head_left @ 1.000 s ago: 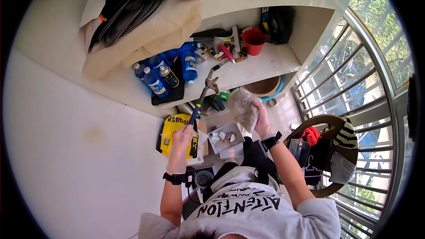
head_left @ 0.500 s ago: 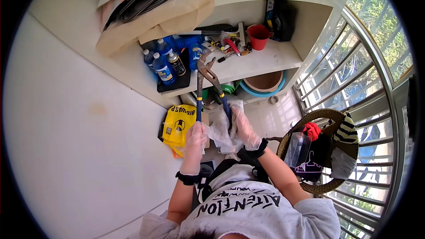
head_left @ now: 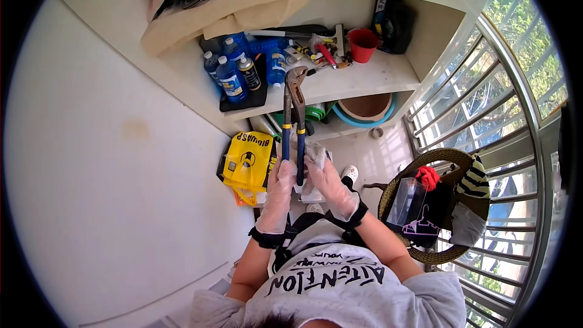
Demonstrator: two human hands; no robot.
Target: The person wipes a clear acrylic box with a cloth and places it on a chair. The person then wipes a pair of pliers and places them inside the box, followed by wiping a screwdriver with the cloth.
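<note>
Rusty-jawed water pump pliers (head_left: pixel 296 88) with blue, yellow-banded handles stand upright in front of me, jaws pointing away, handles close together. My left hand (head_left: pixel 279 197), in a clear plastic glove, is closed around the lower left handle. A crumpled greyish-white rag (head_left: pixel 314 153) is gripped in my right hand (head_left: pixel 333 189), gloved as well, beside the right handle. Whether the rag touches that handle is hard to tell, and part of it is hidden behind the pliers and fingers.
Ahead, a shelf (head_left: pixel 358 82) holds blue bottles (head_left: pixel 231 79), a black spray can (head_left: pixel 248 73), loose tools and a red pot (head_left: pixel 363 45). A yellow bag (head_left: pixel 248 161) sits at left on the floor. A wicker basket (head_left: pixel 388 191) with clothes stands by the window bars at right.
The plier handles have swung from spread apart to nearly together. My right hand and the rag have moved in toward the left hand, and the rag looks more bunched. The view has shifted slightly.
</note>
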